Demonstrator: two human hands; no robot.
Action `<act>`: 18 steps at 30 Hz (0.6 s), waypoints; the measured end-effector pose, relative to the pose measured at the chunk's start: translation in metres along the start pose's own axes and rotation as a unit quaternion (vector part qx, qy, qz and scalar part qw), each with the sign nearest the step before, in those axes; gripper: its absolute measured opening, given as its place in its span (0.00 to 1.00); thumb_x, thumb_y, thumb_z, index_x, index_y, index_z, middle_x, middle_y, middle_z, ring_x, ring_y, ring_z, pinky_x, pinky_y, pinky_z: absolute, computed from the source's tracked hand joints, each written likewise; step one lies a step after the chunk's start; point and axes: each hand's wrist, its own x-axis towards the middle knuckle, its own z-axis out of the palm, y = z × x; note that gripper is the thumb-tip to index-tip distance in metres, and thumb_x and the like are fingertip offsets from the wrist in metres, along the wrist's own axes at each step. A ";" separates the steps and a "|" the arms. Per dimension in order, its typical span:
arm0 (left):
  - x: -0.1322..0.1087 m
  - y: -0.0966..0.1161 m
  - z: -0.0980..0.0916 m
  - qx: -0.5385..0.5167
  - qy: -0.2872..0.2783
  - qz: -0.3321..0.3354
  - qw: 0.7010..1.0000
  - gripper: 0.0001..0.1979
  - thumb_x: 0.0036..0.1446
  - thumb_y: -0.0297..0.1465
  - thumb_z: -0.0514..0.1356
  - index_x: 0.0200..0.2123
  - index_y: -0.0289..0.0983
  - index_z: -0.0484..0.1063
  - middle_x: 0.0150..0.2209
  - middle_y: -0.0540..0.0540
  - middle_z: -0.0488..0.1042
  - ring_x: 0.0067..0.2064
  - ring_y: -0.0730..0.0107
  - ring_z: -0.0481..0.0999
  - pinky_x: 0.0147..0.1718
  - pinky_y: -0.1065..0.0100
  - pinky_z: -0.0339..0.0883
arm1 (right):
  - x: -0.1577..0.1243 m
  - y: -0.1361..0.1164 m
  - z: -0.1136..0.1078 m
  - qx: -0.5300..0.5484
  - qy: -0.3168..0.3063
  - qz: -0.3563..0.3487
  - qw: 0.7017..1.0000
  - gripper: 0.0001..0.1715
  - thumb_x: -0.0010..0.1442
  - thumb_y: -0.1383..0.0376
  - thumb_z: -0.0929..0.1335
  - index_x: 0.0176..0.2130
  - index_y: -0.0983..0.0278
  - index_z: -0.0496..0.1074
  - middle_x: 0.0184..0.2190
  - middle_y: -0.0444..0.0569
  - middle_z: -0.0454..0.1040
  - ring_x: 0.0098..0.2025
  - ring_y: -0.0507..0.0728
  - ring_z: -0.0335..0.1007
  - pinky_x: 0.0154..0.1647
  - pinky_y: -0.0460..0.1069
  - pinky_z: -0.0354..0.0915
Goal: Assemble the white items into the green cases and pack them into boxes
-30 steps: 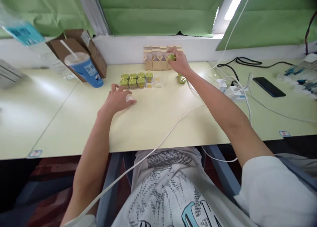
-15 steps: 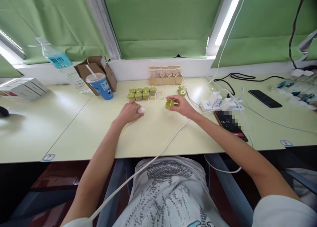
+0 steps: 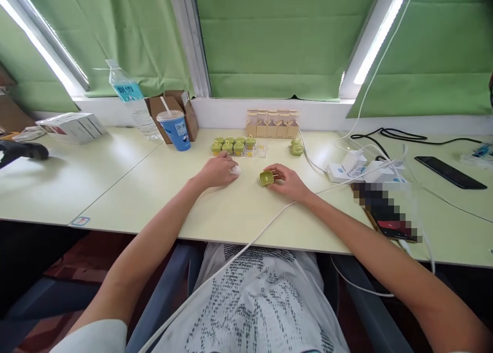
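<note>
My right hand (image 3: 287, 181) rests on the table with its fingers closed round a small green cap-like piece (image 3: 266, 178) that sits on the tabletop. My left hand (image 3: 217, 170) lies beside it to the left, fingers curled over a small white object (image 3: 235, 170). Behind both hands stands a cluster of several small green-topped containers (image 3: 233, 146) with a clear one (image 3: 261, 150) at its right end. One more green container (image 3: 296, 148) stands apart to the right. A row of tan cartons (image 3: 272, 124) lines the back wall.
A blue cup with a straw (image 3: 176, 129), a brown box (image 3: 172, 106) and a water bottle (image 3: 133, 103) stand at back left. White power strips (image 3: 356, 168) and cables lie to the right, with a phone (image 3: 450, 171) and a blurred device (image 3: 387, 211). A white cable (image 3: 250, 237) crosses the table edge.
My right hand took a green piece from the back cartons, carried it toward me and set it down on the table. The left hand stayed put on the white object. The view tilted upward.
</note>
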 end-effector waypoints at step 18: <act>0.019 0.077 0.021 -0.255 0.205 0.038 0.944 0.21 0.57 0.34 0.76 0.48 0.42 0.71 0.38 0.52 0.80 0.34 0.69 0.75 0.34 0.65 0.66 | 0.000 -0.039 0.009 -0.079 0.056 -0.101 0.990 0.34 0.66 0.41 0.78 0.62 0.55 0.75 0.45 0.49 0.85 0.44 0.61 0.80 0.48 0.57 0.77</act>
